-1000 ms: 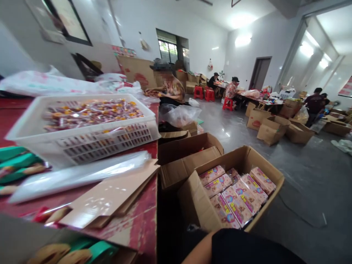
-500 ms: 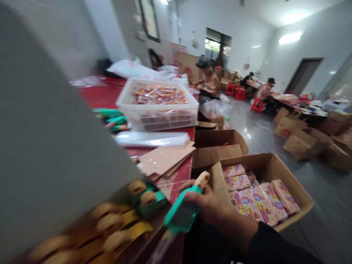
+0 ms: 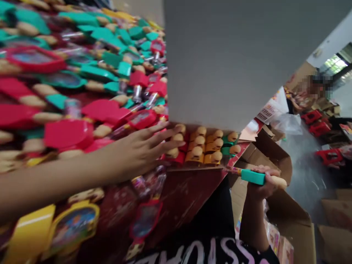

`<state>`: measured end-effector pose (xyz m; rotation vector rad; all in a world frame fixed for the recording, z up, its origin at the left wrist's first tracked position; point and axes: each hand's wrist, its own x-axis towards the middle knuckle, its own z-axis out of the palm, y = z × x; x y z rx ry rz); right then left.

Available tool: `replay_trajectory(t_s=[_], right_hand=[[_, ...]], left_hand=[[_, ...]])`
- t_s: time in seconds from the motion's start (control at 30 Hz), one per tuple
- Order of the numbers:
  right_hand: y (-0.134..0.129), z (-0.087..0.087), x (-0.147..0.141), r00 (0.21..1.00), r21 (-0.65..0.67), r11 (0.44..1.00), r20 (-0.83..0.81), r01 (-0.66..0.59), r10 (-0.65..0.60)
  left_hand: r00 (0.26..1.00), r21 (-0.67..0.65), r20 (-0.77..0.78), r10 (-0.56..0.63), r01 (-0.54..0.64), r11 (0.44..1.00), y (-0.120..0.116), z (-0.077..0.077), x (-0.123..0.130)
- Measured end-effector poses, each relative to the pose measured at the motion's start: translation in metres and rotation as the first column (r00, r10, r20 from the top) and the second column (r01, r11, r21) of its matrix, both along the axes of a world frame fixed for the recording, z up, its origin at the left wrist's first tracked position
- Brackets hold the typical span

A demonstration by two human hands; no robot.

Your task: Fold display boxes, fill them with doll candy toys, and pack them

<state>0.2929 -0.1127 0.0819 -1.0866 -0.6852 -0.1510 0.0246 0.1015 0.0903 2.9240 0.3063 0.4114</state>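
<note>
My right hand (image 3: 265, 179) is closed around a green plastic toy (image 3: 252, 177) with a tan knob at one end and a clear tube of coloured bits at the other. My left hand (image 3: 143, 146) reaches in from the left, fingers stretched and spread over the left end of a cardboard display box (image 3: 192, 169); whether the fingertips touch the knobs there I cannot tell. Inside the box stand rows of toys, tan knobs up: red at the left, yellow toys (image 3: 213, 158) in the middle, green at the right. The box's raised grey lid (image 3: 214, 62) hides what lies behind.
A heap of loose green and red toys (image 3: 68, 134) covers the red table (image 3: 181, 196) at left, with yellow toys (image 3: 74, 223) nearer me. At right stand open cartons (image 3: 298, 223), one holding pink printed packs (image 3: 284, 249). A person (image 3: 305, 97) sits farther back.
The view has swung left, bringing the heap of toys into sight. My left hand has come into view over the display box. My right hand still holds the green toy, now turned nearly level.
</note>
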Motion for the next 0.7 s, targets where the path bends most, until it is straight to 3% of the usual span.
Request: replay_trajectory(t_s=[0.07, 0.17, 0.33, 0.5, 0.7], right_hand=[[0.011, -0.003, -0.007, 0.983, -0.018, 0.999, 0.178, 0.036, -0.032], [0.027, -0.012, -0.015, 0.951, -0.038, 0.996, 0.303, 0.076, -0.061], [0.036, -0.034, -0.018, 0.878, -0.022, 0.983, 0.455, 0.182, -0.152], [0.012, -0.05, -0.018, 0.828, -0.167, 0.985, 0.557, 0.038, 0.063], [0.0, -0.048, -0.027, 0.847, -0.178, 0.983, 0.514, -0.048, 0.135]], left_hand=[[0.998, -0.052, 0.066, -0.013, 0.017, 0.999, -0.003, 0.007, 0.004], [0.993, -0.066, 0.118, 0.016, -0.008, 0.998, -0.005, 0.009, 0.004], [1.0, 0.018, 0.013, 0.011, -0.012, 1.0, -0.001, 0.001, 0.004], [0.998, 0.044, -0.006, 0.065, -0.064, 0.997, -0.003, -0.002, 0.004], [0.996, 0.003, -0.035, 0.082, -0.082, 0.997, -0.004, -0.004, 0.004]])
